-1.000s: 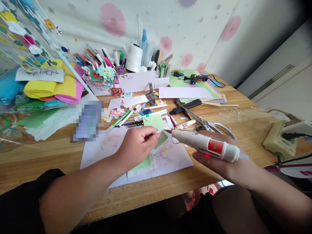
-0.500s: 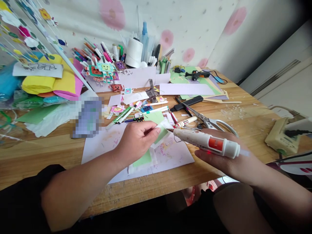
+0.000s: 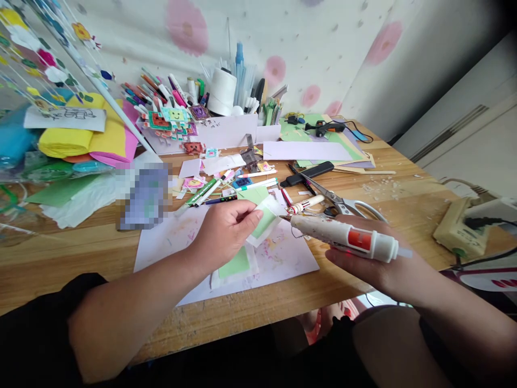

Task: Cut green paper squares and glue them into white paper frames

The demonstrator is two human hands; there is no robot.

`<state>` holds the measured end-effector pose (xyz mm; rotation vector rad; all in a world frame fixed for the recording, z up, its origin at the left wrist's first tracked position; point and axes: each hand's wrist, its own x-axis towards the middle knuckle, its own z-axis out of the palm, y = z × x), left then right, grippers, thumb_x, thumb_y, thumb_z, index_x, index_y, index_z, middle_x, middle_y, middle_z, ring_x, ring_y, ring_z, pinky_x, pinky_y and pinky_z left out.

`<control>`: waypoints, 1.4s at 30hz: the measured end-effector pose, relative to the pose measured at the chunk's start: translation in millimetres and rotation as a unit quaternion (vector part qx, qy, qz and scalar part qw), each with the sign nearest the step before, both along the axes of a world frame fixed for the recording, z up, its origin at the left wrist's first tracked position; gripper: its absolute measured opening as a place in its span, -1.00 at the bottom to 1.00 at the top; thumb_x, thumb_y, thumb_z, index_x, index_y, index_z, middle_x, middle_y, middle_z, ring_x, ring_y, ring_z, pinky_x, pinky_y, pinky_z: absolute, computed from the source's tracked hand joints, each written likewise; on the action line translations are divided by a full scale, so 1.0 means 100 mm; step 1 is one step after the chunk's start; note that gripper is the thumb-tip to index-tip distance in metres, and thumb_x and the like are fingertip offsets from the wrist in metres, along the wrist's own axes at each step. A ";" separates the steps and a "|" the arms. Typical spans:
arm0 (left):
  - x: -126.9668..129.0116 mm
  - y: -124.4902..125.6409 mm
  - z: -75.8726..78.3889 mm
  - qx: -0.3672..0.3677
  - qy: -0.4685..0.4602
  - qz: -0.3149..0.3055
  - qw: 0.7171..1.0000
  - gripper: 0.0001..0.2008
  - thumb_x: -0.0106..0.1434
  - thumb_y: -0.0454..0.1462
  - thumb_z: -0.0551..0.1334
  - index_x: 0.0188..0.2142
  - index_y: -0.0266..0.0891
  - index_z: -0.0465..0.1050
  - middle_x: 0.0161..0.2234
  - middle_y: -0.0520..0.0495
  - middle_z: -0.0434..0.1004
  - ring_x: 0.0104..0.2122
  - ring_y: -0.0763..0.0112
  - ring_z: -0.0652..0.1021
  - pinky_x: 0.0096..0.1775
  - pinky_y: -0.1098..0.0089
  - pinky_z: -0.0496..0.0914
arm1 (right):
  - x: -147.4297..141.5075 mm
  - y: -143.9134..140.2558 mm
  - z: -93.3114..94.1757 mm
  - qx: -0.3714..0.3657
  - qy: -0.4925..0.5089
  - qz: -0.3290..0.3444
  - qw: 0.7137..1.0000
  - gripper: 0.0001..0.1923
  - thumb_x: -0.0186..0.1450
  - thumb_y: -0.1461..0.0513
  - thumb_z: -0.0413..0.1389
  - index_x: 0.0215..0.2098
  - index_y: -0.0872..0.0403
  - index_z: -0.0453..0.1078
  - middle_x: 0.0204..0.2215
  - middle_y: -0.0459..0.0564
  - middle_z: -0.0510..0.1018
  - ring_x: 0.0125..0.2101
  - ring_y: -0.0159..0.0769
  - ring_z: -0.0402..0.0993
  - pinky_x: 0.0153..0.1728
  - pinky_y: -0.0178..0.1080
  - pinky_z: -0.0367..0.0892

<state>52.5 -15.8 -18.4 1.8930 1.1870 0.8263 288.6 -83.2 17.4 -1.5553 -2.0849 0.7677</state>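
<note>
Between the thumb and fingers of my left hand [image 3: 230, 229] is a small green paper piece with a white border [image 3: 263, 222], held tilted above the table. My right hand [image 3: 359, 253] is wrapped round a white hot glue gun [image 3: 343, 237] with an orange-red window. Its metal nozzle points left, close to the right edge of the paper piece; I cannot tell whether they touch. Below lies another green piece with a white border [image 3: 236, 267], partly covered by my left hand. It rests on a large white sheet [image 3: 161, 253] smudged with colour.
Scissors [image 3: 343, 202], markers [image 3: 256, 184] and a black cutter-like tool [image 3: 309, 173] lie behind my hands. A white holder [image 3: 234, 132] full of pens stands at the back. A power strip [image 3: 462, 229] sits at the right, and coloured paper rolls [image 3: 67, 141] at the left.
The paper piece has turned slightly in my left hand and shows more of its green face. The glue gun's nozzle has shifted slightly right and down, staying near its edge.
</note>
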 end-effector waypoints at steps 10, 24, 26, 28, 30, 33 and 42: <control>0.03 -0.01 -0.02 -0.071 -0.083 0.022 0.994 -0.71 0.19 -0.23 0.17 -0.63 -0.24 0.23 -0.64 0.16 0.07 -0.61 0.57 0.13 -0.57 0.47 0.04 | -0.05 0.00 -0.03 0.033 -0.029 0.027 0.999 -0.90 0.21 0.28 0.05 -0.32 -0.04 0.35 -0.53 -0.09 0.37 -0.50 -0.22 0.33 -0.49 -0.17 0.25; 0.02 0.04 -0.17 -0.194 -0.193 0.055 0.960 -0.73 0.14 -0.13 0.27 -0.54 -0.23 0.30 -0.61 0.16 0.07 -0.61 0.57 0.17 -0.59 0.50 0.06 | 0.87 0.16 -0.04 -0.018 0.155 -0.190 0.969 -0.91 0.17 0.18 0.21 -0.34 -0.01 0.44 -0.42 -0.07 0.55 -0.42 -0.23 0.50 -0.50 -0.24 0.35; 0.03 0.04 -0.17 -0.204 -0.192 0.053 0.959 -0.72 0.12 -0.11 0.28 -0.53 -0.23 0.30 -0.60 0.16 0.05 -0.61 0.56 0.16 -0.59 0.51 0.07 | 1.20 0.30 -0.15 0.016 0.131 -0.305 0.943 -0.87 0.16 0.16 0.21 -0.39 0.06 0.42 -0.50 -0.07 0.52 -0.57 -0.35 0.40 -0.66 -0.31 0.20; 0.04 0.03 -0.16 -0.212 -0.189 0.049 0.957 -0.72 0.11 -0.09 0.29 -0.51 -0.23 0.32 -0.59 0.15 0.05 -0.58 0.55 0.16 -0.58 0.52 0.10 | 1.47 0.42 -0.29 0.022 0.114 -0.354 0.928 -0.81 0.22 0.14 0.15 -0.38 0.13 0.41 -0.57 -0.11 0.46 -0.66 -0.45 0.29 -0.70 -0.33 0.12; 0.04 0.03 -0.16 -0.222 -0.191 0.053 0.955 -0.72 0.10 -0.08 0.30 -0.49 -0.23 0.33 -0.57 0.15 0.06 -0.56 0.54 0.16 -0.56 0.52 0.12 | 1.65 0.51 -0.43 0.015 0.095 -0.380 0.920 -0.81 0.29 0.17 0.11 -0.34 0.16 0.40 -0.54 -0.14 0.45 -0.64 -0.49 0.29 -0.67 -0.38 0.19; 0.04 0.03 -0.16 -0.231 -0.194 0.064 0.951 -0.71 0.08 -0.07 0.31 -0.48 -0.22 0.34 -0.57 0.15 0.08 -0.56 0.53 0.17 -0.56 0.53 0.13 | 1.78 0.60 -0.61 -0.017 0.076 -0.385 0.920 -0.84 0.32 0.20 0.12 -0.22 0.16 0.40 -0.35 -0.09 0.50 -0.47 -0.42 0.44 -0.49 -0.32 0.40; 0.06 -0.03 -0.09 -0.256 -0.193 0.033 0.946 -0.74 0.07 -0.10 0.31 -0.52 -0.24 0.36 -0.58 0.12 0.22 -0.54 0.49 0.28 -0.50 0.47 0.16 | 1.87 0.39 -0.40 0.104 0.115 -0.369 0.916 -0.62 0.35 0.14 0.06 0.10 0.08 0.26 -0.07 0.09 0.46 -0.16 -0.16 0.47 -0.20 -0.04 0.42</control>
